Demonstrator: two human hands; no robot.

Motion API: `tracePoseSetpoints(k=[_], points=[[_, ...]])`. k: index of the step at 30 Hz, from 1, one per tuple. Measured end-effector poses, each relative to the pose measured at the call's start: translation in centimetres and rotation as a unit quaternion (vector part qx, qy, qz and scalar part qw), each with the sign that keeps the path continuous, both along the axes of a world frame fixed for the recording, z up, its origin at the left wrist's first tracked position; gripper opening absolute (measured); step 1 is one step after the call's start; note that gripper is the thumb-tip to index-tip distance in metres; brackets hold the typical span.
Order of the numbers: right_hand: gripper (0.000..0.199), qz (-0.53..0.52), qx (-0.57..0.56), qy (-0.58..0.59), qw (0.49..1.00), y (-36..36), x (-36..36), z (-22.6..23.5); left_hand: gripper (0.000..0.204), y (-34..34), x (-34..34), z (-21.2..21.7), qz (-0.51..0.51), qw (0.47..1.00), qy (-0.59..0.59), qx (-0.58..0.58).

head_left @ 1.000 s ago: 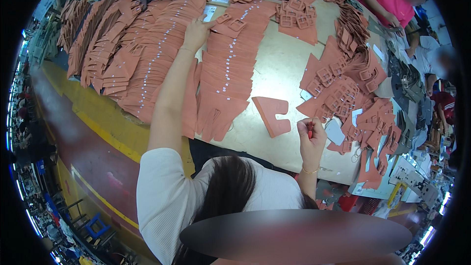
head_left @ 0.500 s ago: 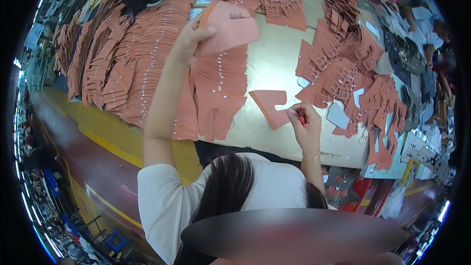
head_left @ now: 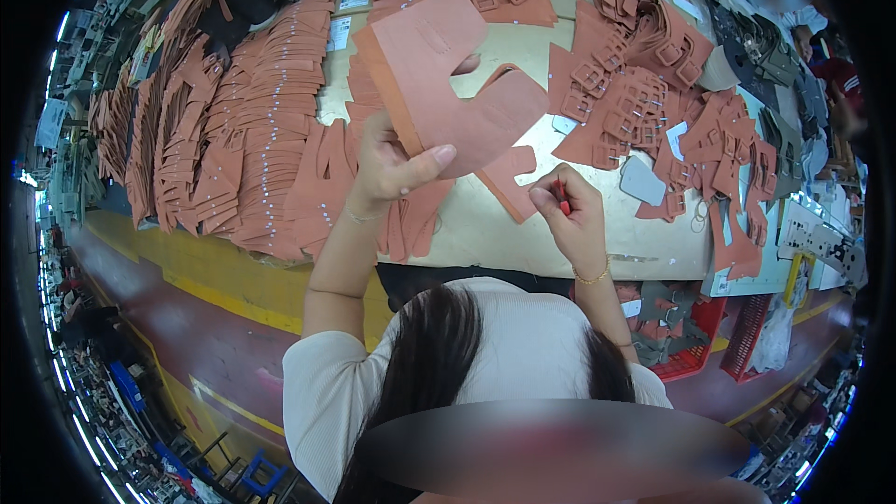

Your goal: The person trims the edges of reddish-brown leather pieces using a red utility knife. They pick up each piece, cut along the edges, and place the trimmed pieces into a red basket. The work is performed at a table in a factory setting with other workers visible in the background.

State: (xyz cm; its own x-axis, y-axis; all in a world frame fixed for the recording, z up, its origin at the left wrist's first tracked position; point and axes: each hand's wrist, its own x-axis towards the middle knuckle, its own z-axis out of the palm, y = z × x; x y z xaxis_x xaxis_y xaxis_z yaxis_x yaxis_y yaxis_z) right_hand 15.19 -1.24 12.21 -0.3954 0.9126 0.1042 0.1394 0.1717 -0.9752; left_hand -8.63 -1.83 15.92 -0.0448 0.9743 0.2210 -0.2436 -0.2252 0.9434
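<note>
Left hand (head_left: 387, 163) is raised above the worktop (head_left: 579, 243), closed in a pinch on a large terracotta-coloured leather cut piece with a deep U-shaped notch (head_left: 448, 84); thumb lies across its lower edge, fingers behind. The piece is held up off the surface, tilted, facing the camera.

Right hand (head_left: 565, 210) is curled shut around a small red pen-like marker (head_left: 562, 196), only the tip showing between the fingers. It sits low over the near edge of the worktop, just right of a second flat terracotta notched cut piece (head_left: 509, 177) lying on the surface. Can't tell if the hand touches that piece.

Left of the hands: fanned rows of matching terracotta strip pieces with small pale dots (head_left: 252, 131), overlapping, covering much of the worktop. Right and far side: loose heaps of terracotta pieces with square buckle-shaped cut-outs (head_left: 644, 93). A grey rounded cut piece (head_left: 642, 179) lies among them. Red plastic baskets (head_left: 695, 336) sit below the worktop edge on the right.
</note>
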Motion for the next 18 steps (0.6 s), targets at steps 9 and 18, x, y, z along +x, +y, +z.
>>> tracePoseSetpoints(k=[9,18], points=[[0.023,-0.015,-0.142,0.165,0.976,0.2,0.4,0.3,0.055,0.3,1.9,0.0,-0.011,0.997,-0.002,0.080],[0.040,0.070,-0.362,0.405,0.837,1.1,-0.3,0.3,0.027,1.0,1.6,0.4,0.018,0.859,0.429,0.281]])
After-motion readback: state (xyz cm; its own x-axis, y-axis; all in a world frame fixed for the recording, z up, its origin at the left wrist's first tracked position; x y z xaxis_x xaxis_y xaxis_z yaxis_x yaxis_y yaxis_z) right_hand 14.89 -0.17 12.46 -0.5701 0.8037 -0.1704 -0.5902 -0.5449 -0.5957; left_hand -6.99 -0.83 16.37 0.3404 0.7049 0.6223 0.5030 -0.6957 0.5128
